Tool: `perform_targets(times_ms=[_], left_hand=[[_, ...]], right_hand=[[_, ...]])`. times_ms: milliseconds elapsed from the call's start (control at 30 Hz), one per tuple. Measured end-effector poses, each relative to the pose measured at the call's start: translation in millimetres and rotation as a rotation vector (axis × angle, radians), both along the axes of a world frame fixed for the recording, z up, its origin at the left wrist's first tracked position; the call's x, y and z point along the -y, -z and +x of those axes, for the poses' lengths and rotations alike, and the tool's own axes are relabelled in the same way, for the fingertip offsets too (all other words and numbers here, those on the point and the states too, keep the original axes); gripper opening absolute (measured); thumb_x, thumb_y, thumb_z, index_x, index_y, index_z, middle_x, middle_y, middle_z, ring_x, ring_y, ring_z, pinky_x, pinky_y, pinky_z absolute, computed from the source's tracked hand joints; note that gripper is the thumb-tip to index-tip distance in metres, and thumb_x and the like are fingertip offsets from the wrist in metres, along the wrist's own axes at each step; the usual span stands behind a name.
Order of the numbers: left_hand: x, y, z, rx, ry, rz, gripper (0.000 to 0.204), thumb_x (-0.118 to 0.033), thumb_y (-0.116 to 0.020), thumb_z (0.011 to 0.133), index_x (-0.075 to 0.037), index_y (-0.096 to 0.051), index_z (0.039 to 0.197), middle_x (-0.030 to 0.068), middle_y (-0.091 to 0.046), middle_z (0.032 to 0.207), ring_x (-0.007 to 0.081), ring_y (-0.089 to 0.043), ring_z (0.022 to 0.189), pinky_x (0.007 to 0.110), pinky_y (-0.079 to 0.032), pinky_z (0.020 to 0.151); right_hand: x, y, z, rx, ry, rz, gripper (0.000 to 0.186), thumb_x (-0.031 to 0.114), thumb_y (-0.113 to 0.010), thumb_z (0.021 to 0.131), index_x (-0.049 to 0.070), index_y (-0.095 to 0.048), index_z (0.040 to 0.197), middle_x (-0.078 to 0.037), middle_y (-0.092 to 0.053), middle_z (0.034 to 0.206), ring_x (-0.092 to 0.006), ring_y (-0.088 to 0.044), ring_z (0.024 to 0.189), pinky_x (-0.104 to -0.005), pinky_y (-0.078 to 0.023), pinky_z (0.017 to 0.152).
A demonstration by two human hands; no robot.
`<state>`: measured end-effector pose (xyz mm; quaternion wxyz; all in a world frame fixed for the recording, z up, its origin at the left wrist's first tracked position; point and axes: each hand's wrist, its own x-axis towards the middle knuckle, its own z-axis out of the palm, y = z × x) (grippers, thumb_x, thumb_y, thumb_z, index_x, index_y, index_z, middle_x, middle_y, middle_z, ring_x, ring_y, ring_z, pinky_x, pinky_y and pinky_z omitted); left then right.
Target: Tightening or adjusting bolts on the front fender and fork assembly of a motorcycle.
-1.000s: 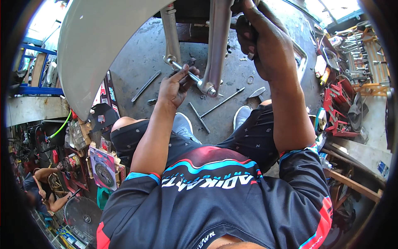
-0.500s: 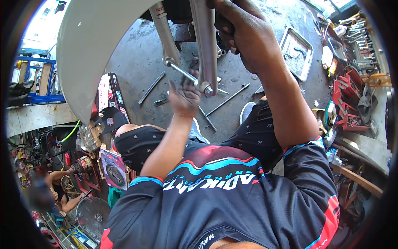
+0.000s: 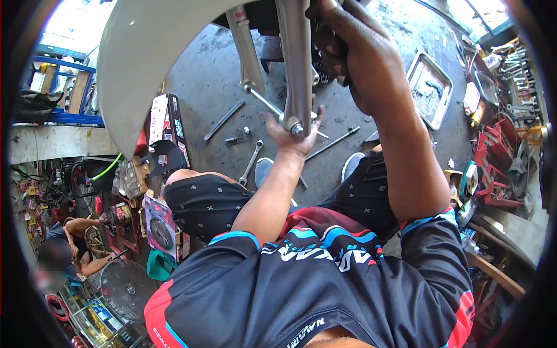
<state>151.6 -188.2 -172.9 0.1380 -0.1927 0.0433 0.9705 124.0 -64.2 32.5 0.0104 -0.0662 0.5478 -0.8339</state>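
Two silver motorcycle fork legs hang in front of me, the nearer fork leg [image 3: 296, 64] upright and the farther fork leg [image 3: 246, 55] to its left. An axle rod [image 3: 266, 102] bridges their lower ends, with a nut [image 3: 297, 129] at the near end. My left hand [image 3: 292, 141] is beneath and behind that lower end, palm up with fingers spread. My right hand [image 3: 368, 64], dark with grime, is closed beside the near leg's upper part; what its curled fingers grip is hidden. A white fender [image 3: 136, 64] curves down left of the legs.
On the floor lie a combination wrench [image 3: 251, 163], a long bar [image 3: 333, 142], a chisel-like bar [image 3: 224, 120] and a socket [image 3: 235, 140]. A metal tray [image 3: 447, 93] sits at right, near a red toolbox [image 3: 493, 168]. Another person [image 3: 81, 246] works at lower left, behind a fan [image 3: 125, 290].
My left hand has moved right, from beside the axle to under the near leg's end, its fingers spread. The wrench on the floor is now uncovered. My right hand keeps its closed pose.
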Motion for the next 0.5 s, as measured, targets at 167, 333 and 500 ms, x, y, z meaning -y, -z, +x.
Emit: perform_targets(times_ms=[167, 333, 500], left_hand=[[63.9, 15.2, -24.3, -0.037, -0.002, -0.202, 0.043, -0.032, -0.052, 0.099, 0.000, -0.053, 0.128, 0.0148, -0.062, 0.120, 0.0267, -0.063, 0.104, 0.045, -0.051, 0.093], [88.9, -1.4, -35.8, -0.060, 0.106, -0.239, 0.027, -0.013, -0.053, 0.098, 0.007, -0.056, 0.117, 0.0155, -0.067, 0.109, 0.0268, -0.066, 0.101, 0.039, -0.057, 0.091], [105.9, 38.2, -47.6, 0.136, 0.070, -0.397, 0.026, -0.009, -0.054, 0.098, 0.005, -0.054, 0.120, 0.0176, -0.066, 0.110, 0.0281, -0.067, 0.101, 0.038, -0.062, 0.082]], right_hand=[[12.8, -27.8, 4.7, 0.138, 0.108, -0.005, 0.029, 0.033, -0.053, 0.100, 0.005, -0.055, 0.110, 0.005, -0.048, 0.080, -0.0035, -0.042, 0.067, -0.0217, -0.034, 0.058], [-5.9, 2.9, -4.6, 0.000, -0.037, -0.022, 0.030, 0.034, -0.053, 0.100, 0.006, -0.055, 0.109, 0.005, -0.048, 0.080, -0.0031, -0.041, 0.066, -0.0211, -0.034, 0.058], [-2.8, 0.1, -4.8, -0.002, -0.037, 0.001, 0.030, 0.035, -0.053, 0.100, 0.006, -0.056, 0.109, 0.005, -0.048, 0.080, -0.0034, -0.041, 0.066, -0.0209, -0.034, 0.058]])
